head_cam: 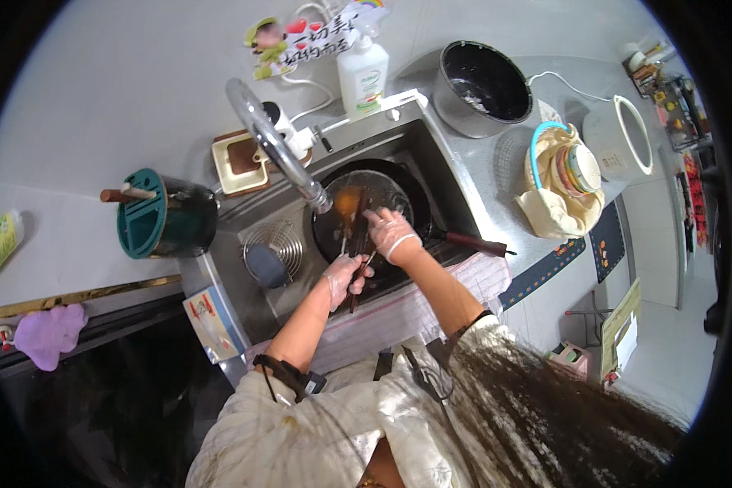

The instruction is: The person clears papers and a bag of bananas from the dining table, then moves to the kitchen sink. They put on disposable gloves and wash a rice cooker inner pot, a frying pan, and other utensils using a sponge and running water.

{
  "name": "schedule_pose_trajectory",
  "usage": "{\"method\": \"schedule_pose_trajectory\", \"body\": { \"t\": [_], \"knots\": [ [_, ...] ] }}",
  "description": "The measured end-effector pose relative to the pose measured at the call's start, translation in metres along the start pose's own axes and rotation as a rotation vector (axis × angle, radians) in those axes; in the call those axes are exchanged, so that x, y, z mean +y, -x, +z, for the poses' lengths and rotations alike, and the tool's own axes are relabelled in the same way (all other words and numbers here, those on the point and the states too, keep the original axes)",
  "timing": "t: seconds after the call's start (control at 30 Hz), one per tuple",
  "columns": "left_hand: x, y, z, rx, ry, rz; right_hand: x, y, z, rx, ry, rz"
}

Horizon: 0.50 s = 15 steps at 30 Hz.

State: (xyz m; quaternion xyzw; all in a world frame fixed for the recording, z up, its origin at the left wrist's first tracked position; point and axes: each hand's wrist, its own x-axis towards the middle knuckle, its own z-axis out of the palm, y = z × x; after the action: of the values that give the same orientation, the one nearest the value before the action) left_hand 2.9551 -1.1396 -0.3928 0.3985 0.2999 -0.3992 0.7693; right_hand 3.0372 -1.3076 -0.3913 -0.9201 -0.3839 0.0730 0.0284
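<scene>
A bundle of dark chopsticks and thin utensils (358,229) slants over a black frying pan (320,235) in the stainless steel sink (268,299). My left hand (345,277), in a clear disposable glove, grips the bundle's lower end. Higher up, my gloved right hand (390,233) has its curled fingers on the bundle's right side; its fingertips are partly hidden. Beside the sticks, an orange object (348,201) shows inside the pan, too blurred to name. The pan's dark red handle (477,242) reaches over the sink's right edge. The chrome faucet (274,146) ends above the pan.
A wire strainer (290,244) and grey round piece (266,266) lie at the sink's left. A pump bottle (364,76) and black-lined pot (485,88) stand behind. A cloth-lined basket (567,183) sits right, a green utensil holder (168,213) left. A striped towel (463,280) covers the front edge.
</scene>
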Motion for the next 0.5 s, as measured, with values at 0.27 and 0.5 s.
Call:
{"method": "schedule_pose_trajectory", "body": {
  "t": [0.27,0.5],
  "knots": [
    [0.008,0.005,0.007,0.054,-0.002,0.05,-0.03,0.011,-0.017,0.072,-1.655,0.919],
    [0.011,0.013,0.027,-0.259,-0.087,-0.007,-0.023,0.019,-0.03,-0.081,-2.133,1.069]
  ]
}}
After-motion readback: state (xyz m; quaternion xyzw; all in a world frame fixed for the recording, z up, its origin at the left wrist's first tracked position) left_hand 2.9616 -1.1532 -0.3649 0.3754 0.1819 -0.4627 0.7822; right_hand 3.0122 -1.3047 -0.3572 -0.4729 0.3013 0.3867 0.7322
